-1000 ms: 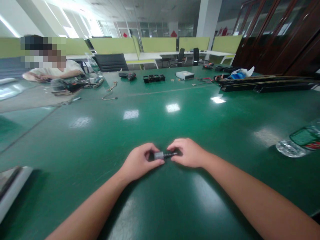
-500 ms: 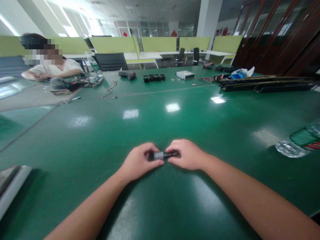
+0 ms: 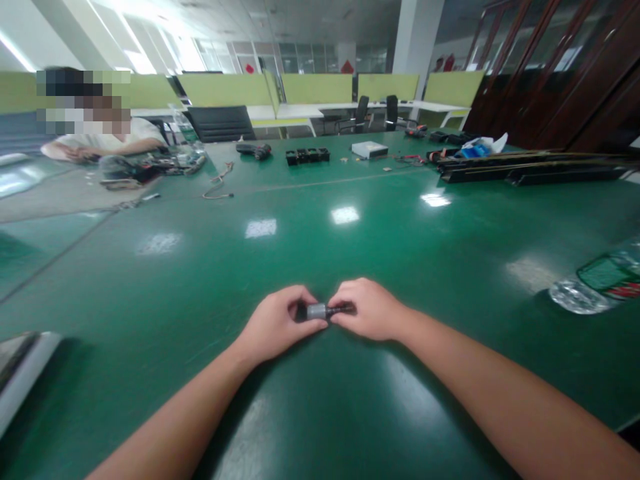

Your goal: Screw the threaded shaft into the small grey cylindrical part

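Between my two hands, just over the green table (image 3: pixel 300 253), lies a small grey cylinder with a thin dark end (image 3: pixel 316 311); its exact kind I cannot make out. Thumb and fingers of my left hand (image 3: pixel 280 321) curl around the grey part from the left. My right hand (image 3: pixel 369 310) pinches the thin dark end from the right, hiding part of it. The thumbs of both hands almost meet in front of the piece, which is held roughly level.
A plastic bottle (image 3: pixel 595 283) lies on its side at right. Along the far side are a power drill (image 3: pixel 254 151), black blocks (image 3: pixel 307 157), a white box (image 3: pixel 370 150) and long black rails (image 3: pixel 530 168). A person (image 3: pixel 110 137) sits at far left.
My right hand has edged very slightly left, its fingertips closer to my left hand. The left hand stays in place around the grey cylinder.
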The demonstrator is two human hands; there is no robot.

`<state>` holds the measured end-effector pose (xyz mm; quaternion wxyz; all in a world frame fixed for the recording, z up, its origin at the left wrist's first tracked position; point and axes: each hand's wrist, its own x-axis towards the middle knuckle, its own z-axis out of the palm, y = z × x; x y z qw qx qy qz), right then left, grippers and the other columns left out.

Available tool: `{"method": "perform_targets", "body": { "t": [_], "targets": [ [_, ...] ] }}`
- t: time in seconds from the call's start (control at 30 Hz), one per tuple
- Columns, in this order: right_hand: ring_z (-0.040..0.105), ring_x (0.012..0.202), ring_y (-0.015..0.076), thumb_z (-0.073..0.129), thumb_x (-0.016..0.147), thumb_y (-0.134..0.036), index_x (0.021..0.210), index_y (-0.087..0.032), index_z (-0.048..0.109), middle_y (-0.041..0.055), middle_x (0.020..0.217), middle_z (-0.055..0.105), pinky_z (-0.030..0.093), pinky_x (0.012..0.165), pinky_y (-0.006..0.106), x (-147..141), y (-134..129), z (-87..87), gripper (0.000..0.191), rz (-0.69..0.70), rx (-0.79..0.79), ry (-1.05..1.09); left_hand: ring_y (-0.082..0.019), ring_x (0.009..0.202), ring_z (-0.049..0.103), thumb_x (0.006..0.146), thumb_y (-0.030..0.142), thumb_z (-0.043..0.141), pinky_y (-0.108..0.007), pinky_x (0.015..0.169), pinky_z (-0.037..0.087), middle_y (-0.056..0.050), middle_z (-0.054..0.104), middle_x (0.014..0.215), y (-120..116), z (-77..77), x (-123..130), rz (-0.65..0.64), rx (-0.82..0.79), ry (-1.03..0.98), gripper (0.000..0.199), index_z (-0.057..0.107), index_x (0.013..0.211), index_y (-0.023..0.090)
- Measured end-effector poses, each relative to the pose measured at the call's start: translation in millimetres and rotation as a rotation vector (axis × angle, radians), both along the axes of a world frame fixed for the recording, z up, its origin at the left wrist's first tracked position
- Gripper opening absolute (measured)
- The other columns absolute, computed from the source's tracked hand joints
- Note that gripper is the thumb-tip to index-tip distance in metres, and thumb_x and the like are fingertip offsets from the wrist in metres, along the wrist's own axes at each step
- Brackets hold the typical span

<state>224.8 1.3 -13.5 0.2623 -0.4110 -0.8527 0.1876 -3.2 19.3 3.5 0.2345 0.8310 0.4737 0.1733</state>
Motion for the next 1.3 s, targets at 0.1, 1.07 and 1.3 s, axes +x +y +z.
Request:
{"method": "perform_targets", "body": {
  "t": [0.1, 1.07, 1.3],
  "targets": [
    [0.064, 0.082, 0.0163, 0.070, 0.085, -0.026, 0.098, -0.021, 0.077, 0.0034, 0.092, 0.073, 0.044, 0.077, 0.028, 0.6, 0.6, 0.5, 0.015, 0.005, -0.006, 0.006, -0.014, 0.062, 0.049, 0.074, 0.049, 0.075, -0.024, 0.057, 0.033, 0.004, 0.055, 0.065, -0.5, 0.7, 0.6, -0.001, 0.002, 0.002, 0.032, 0.069, 0.086, 0.020],
    [0.063, 0.080, 0.0158, 0.069, 0.083, -0.021, 0.094, -0.020, 0.076, 0.0031, 0.088, 0.071, 0.044, 0.074, 0.027, 5.3, 0.3, 2.2, 0.013, 0.007, -0.017, 0.009, -0.014, 0.062, 0.049, 0.074, 0.050, 0.075, -0.024, 0.058, 0.033, 0.004, 0.055, 0.066, -0.9, -0.9, 0.6, 0.004, 0.017, -0.002, 0.032, 0.069, 0.086, 0.021],
    [0.064, 0.082, 0.0161, 0.070, 0.085, -0.026, 0.095, -0.020, 0.076, 0.0031, 0.090, 0.072, 0.044, 0.074, 0.027, 5.5, 0.4, 0.6, 0.013, 0.017, -0.020, 0.013, -0.014, 0.062, 0.049, 0.075, 0.050, 0.074, -0.024, 0.058, 0.033, 0.004, 0.055, 0.066, -0.7, -0.7, 0.0, -0.005, 0.011, -0.004, 0.032, 0.069, 0.086, 0.021]
  ]
}}
